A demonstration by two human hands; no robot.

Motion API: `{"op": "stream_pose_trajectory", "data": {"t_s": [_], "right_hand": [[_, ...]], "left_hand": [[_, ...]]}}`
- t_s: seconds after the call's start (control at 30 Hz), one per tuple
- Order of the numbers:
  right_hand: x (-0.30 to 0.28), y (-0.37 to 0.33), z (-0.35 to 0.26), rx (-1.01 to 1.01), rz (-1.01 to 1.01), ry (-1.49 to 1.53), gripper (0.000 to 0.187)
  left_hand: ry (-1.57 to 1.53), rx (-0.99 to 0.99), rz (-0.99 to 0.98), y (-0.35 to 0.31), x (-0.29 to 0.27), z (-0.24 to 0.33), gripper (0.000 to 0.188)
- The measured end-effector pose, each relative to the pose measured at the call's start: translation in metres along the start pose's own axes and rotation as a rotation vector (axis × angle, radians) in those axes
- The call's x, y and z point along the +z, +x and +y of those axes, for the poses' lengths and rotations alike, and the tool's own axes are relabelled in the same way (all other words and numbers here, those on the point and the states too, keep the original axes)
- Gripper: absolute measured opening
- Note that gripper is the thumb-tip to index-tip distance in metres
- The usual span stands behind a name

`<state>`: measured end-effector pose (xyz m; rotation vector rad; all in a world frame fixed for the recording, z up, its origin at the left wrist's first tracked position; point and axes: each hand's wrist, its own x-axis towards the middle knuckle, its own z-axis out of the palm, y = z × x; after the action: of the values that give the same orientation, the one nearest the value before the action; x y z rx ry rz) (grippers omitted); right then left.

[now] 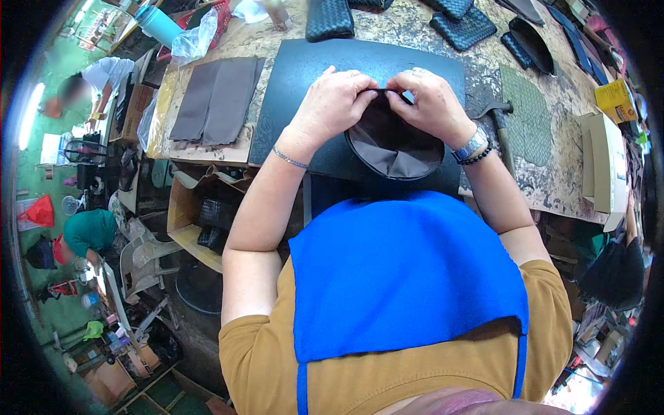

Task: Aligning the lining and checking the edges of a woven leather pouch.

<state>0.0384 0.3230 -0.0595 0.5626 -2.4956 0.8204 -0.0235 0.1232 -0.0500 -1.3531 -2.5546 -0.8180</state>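
Note:
A dark pouch point(394, 147) with a smooth brown lining is held up with its round mouth toward me. My left hand point(335, 100) pinches the far rim between thumb and fingers. Close beside it, my right hand point(429, 104) grips the same rim, so the two thumbs almost meet. The pouch's outer side is mostly hidden. Beneath it lies a black work board point(294, 79). To the right of my right wrist rests a hammer point(503, 131) with a dark head. Flat dark-brown lining pieces point(218, 100) are stacked left of the board.
Black woven pouches point(463, 29) lie along the far side of the worn table point(477, 72). A green mottled sheet point(524, 114), a yellow box point(615, 102) and a white box point(603, 162) sit at right. A turquoise bottle point(158, 26) stands far left. Other people work at left.

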Motion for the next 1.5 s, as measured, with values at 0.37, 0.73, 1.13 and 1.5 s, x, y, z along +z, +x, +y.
{"op": "stream_pose_trajectory", "data": {"t_s": [0.37, 0.73, 1.13, 1.5], "right_hand": [[-0.016, 0.001, -0.027, -0.140, 0.027, -0.066, 0.042], [-0.021, -0.033, -0.014, -0.228, -0.233, -0.039, 0.023], [0.007, -0.044, -0.032, -0.165, -0.115, 0.096, 0.027], [0.005, -0.048, -0.043, -0.128, -0.043, 0.096, 0.022]], "left_hand": [[0.157, -0.220, 0.143, -0.004, -0.013, -0.016, 0.017], [-0.045, 0.126, 0.232, -0.078, -0.002, 0.030, 0.034], [-0.128, -0.091, 0.285, -0.093, 0.009, 0.026, 0.021], [-0.127, -0.110, 0.245, -0.090, 0.005, 0.036, 0.023]]}}
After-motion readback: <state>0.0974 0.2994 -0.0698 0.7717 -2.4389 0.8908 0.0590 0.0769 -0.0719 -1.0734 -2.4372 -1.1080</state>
